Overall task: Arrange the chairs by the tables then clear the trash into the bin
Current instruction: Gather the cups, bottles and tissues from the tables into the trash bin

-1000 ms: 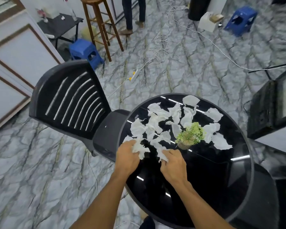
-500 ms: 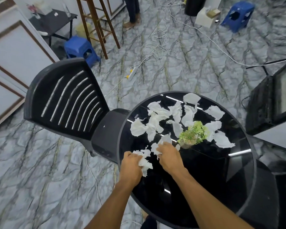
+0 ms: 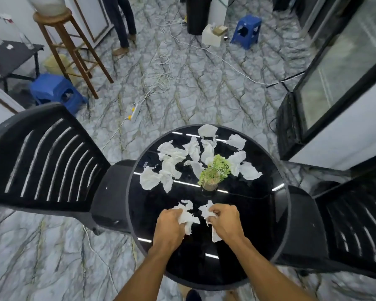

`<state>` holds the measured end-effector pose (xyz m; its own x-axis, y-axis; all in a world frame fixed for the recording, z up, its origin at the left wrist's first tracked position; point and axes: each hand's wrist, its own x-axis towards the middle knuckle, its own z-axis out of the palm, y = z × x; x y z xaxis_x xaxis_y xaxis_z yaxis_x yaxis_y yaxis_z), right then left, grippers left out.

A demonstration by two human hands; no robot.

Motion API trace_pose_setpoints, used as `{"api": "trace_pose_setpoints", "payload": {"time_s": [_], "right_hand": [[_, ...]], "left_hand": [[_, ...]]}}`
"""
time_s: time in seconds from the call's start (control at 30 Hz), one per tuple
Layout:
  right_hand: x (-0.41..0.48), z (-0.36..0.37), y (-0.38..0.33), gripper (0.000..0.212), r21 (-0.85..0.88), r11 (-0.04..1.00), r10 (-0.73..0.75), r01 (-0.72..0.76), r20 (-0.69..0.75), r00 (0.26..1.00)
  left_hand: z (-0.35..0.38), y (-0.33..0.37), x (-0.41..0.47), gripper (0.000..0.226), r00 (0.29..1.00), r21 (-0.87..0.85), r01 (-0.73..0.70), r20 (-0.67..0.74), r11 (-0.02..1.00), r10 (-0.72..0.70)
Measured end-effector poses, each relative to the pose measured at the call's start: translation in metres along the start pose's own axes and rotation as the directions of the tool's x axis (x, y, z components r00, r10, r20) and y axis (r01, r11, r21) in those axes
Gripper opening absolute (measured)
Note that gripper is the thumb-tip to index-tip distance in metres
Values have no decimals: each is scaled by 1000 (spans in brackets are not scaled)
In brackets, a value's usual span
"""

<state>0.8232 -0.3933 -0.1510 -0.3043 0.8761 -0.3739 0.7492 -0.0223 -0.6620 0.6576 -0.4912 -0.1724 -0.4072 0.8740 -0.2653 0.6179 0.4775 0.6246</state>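
A round black glass table [image 3: 243, 235] stands in front of me. Several torn white tissue scraps [image 3: 172, 161] lie over its far half, around a small green potted plant [image 3: 214, 172]. My left hand [image 3: 168, 224] grips a crumpled tissue wad [image 3: 188, 216] over the near half of the table. Beside it, my right hand [image 3: 224, 222] grips another tissue wad [image 3: 207, 210]. One black plastic chair [image 3: 48, 161] is tucked against the table's left side, and a second black chair [image 3: 343, 231] against its right. A tall black bin [image 3: 198, 15] stands far back on the floor.
White cables and a power strip [image 3: 135, 111] trail across the marble floor beyond the table. A wooden bar stool [image 3: 70, 44], two blue plastic stools [image 3: 54, 90] [image 3: 246, 29], a white box [image 3: 213, 34] and a person's legs [image 3: 122, 22] are further back. A glass-door cabinet [image 3: 343, 83] stands at right.
Both hands have drawn back toward me over the table, each bunching up tissue it gathered. The view has lifted and widened, bringing the right chair into sight.
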Motion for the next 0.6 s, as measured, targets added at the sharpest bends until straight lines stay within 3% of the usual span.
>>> {"api": "trace_pose_setpoints", "payload": {"time_s": [0.2,0.33,0.6], "right_hand": [[-28,-56,42,14,139,990,46,-23,-161,986],[-65,-95,82,24,243,968,132,-58,-301,944],[-189,-176,206,14,405,909,328,-101,-546,771]], "left_hand": [[23,66,-6,12,986,-14,-163,37,987,163],[54,108,-16,13,969,-15,-216,121,976,216],[150,232,-97,21,847,-24,-472,264,881,461]]}}
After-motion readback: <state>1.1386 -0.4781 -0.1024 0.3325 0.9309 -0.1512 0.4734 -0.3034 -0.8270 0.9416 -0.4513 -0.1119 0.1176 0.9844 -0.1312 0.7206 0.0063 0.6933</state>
